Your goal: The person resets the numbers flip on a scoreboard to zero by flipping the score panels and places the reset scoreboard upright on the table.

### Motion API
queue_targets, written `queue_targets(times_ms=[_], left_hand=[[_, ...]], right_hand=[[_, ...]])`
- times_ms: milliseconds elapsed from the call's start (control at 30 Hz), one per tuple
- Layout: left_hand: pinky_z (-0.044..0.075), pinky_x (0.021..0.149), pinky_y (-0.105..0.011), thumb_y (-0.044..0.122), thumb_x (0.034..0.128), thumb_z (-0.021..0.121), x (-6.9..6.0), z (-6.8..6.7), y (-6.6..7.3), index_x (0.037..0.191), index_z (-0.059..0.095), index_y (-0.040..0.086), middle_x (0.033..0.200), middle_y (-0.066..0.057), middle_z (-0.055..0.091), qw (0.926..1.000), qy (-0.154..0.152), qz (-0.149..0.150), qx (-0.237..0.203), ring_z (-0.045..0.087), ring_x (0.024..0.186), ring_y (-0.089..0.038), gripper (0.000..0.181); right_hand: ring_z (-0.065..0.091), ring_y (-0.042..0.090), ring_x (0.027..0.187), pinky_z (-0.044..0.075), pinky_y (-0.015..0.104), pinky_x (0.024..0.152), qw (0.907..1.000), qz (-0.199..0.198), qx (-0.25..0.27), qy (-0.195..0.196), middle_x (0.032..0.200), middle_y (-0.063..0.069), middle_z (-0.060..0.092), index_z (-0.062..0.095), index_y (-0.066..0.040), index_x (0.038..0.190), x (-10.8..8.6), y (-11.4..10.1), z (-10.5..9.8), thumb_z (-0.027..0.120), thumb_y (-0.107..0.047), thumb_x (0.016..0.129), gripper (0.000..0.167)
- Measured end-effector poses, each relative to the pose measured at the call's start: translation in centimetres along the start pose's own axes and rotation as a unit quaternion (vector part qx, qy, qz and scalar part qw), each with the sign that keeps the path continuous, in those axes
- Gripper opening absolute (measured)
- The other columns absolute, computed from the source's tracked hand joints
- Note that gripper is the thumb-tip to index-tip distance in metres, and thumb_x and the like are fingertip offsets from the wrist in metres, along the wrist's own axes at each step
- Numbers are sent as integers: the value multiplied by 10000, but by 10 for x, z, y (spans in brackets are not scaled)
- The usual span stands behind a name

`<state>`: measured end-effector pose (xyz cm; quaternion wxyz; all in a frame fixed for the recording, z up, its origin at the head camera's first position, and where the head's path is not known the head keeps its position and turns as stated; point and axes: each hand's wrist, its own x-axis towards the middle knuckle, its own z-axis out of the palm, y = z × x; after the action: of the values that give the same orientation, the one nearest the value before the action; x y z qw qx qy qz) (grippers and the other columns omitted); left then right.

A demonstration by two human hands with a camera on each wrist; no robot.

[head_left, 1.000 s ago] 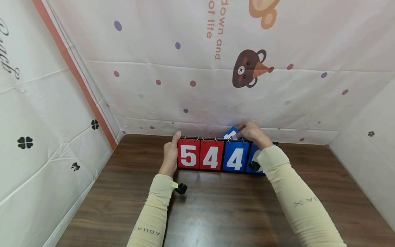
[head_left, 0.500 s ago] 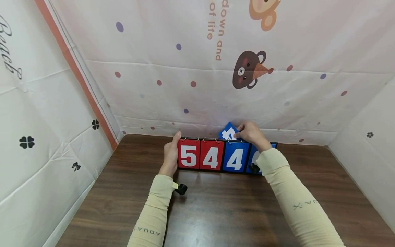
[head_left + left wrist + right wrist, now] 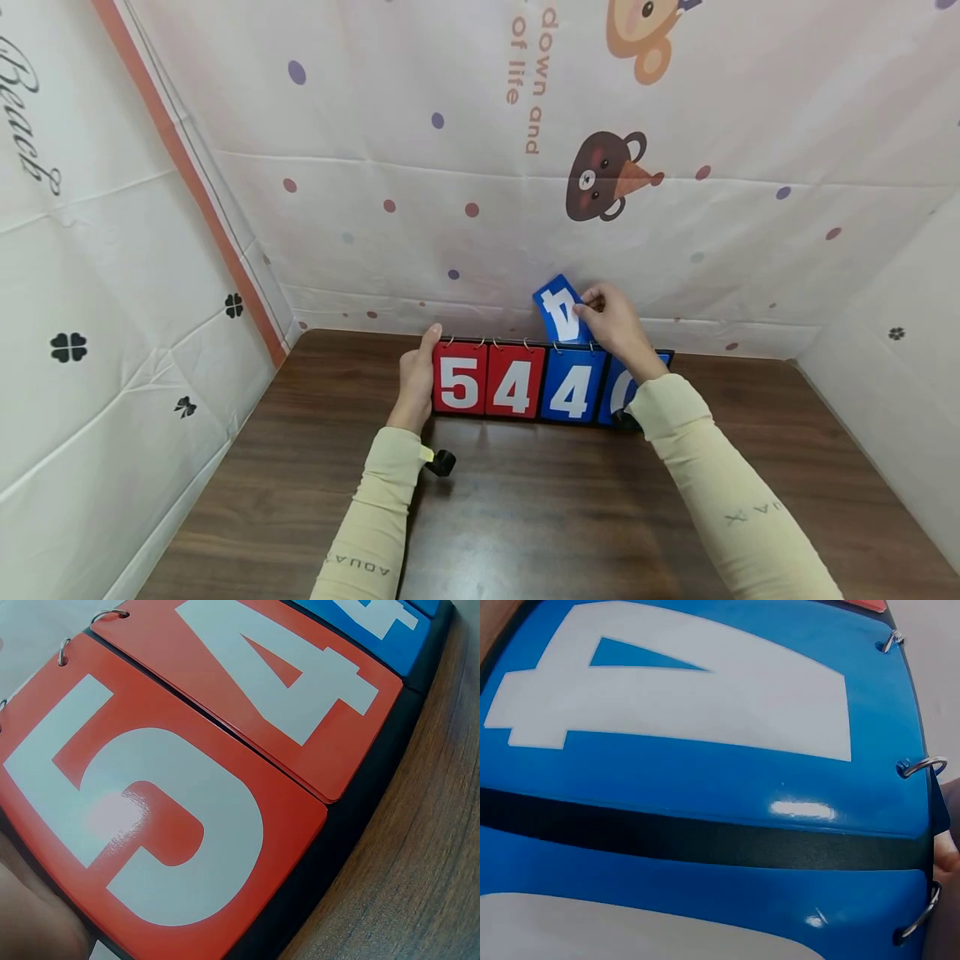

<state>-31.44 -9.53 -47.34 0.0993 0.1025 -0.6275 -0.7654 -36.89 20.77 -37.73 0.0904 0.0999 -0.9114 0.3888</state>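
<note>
A flip scoreboard (image 3: 487, 416) leans upright near the back of the table, showing red cards 5 (image 3: 459, 379) and 4 (image 3: 513, 382). Beside them hang a blue 4 card (image 3: 573, 383) and a blue card partly covered by the right arm. My left hand (image 3: 414, 379) grips the board's left end, thumb at the top corner; the left wrist view catches only part of that hand (image 3: 37, 907). Above the rings my right hand (image 3: 615, 321) pinches the edge of a raised blue card (image 3: 558, 312) bearing a tilted white 4. Its fingers are mostly hidden in the right wrist view.
Metal rings (image 3: 926, 765) join the cards to the board's top edge. Close behind the board rises a printed cloth wall (image 3: 480, 242), with another cloth wall (image 3: 135, 275) at the left. Brown wooden table (image 3: 525, 517) extends in front.
My right hand has lifted the blue 4 card higher above the board's top edge, so more of the card shows. The left hand keeps its hold on the board's left end.
</note>
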Motion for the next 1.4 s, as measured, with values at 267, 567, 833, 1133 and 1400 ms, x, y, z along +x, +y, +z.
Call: queue_targets(times_ms=[267, 567, 833, 1133, 1400], left_hand=[[524, 810, -351, 586, 1005, 621, -1, -3, -2, 875, 696, 77, 916, -58, 699, 10000, -5, -15, 36, 630, 887, -197, 531], [524, 769, -335, 573, 1008, 623, -2, -2, -3, 823, 699, 97, 852, -46, 692, 10000, -18, 22, -39, 626, 836, -181, 516], [527, 785, -337, 587, 1009, 614, -2, -1, -3, 862, 707, 87, 883, -48, 699, 10000, -16, 24, 25, 631, 866, -185, 529], [518, 791, -336, 610, 1001, 618, -2, -1, -1, 829, 706, 88, 879, -50, 698, 9999, -26, 47, 118, 627, 866, -185, 557], [519, 790, -345, 621, 992, 625, 1, 0, -1, 800, 697, 91, 863, -53, 698, 10000, -8, 53, 75, 624, 858, -194, 568]], right_hand=[[587, 303, 1086, 489, 358, 967, 9917, -336, 1023, 708, 1207, 225, 616, 545, 67, 1271, -9, 0, -2, 645, -130, 1072, 298], [635, 128, 992, 510, 144, 882, 9753, -736, 1891, 874, 1182, 218, 681, 539, 70, 1386, -21, -13, -13, 716, -118, 1026, 443], [629, 116, 944, 515, 182, 864, 9725, -1040, 1925, 798, 1108, 159, 695, 590, 54, 1297, -34, -28, -25, 736, -157, 1020, 377], [663, 138, 864, 542, 204, 861, 9679, -1814, 1577, 735, 1033, 42, 724, 729, -22, 1197, -56, -35, -43, 749, -118, 1006, 215], [660, 182, 758, 547, 184, 759, 9607, -2439, 1168, 627, 1046, 30, 710, 757, -48, 1174, -78, -28, -51, 740, 40, 964, 229]])
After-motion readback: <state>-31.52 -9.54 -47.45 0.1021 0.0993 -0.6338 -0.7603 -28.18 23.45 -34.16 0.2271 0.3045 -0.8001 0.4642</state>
